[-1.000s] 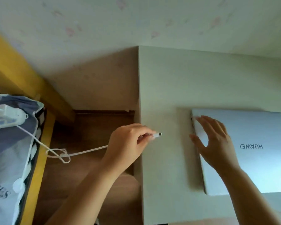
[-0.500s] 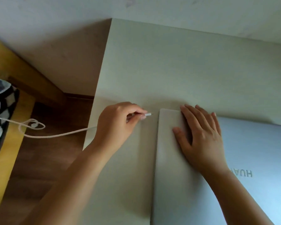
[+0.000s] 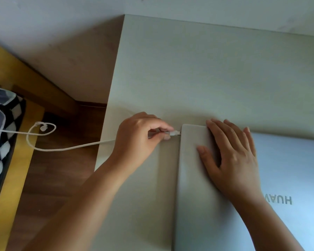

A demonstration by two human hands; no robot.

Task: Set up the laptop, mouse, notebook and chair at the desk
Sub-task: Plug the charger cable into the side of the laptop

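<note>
Left hand [image 3: 140, 140]: fingers pinched shut on the small white plug [image 3: 174, 133] of a thin white charging cable [image 3: 71, 147], the plug's tip at the left side edge of the laptop, near its far corner; whether it is seated cannot be told.
Right hand [image 3: 230, 156]: open and flat, fingers spread, pressing on the lid and gripping nothing.
Closed silver slim laptop [image 3: 198, 196]: lies flat on the pale grey-green desk top [image 3: 188, 69], near its left part.
Handling: likely rigid, fairly light and smooth-skinned, so it may slide when pushed; the flat palm braces it. Best lifted by both side edges.
Cable: soft and limp, looping off the desk's edge over the brown wooden floor [image 3: 62, 178] toward checked bedding [image 3: 5, 127].
Writing: the lid reads "HUAV", upside down, the rest hidden by the forearm.
Other items: mouse, notebook and chair are not in view.
</note>
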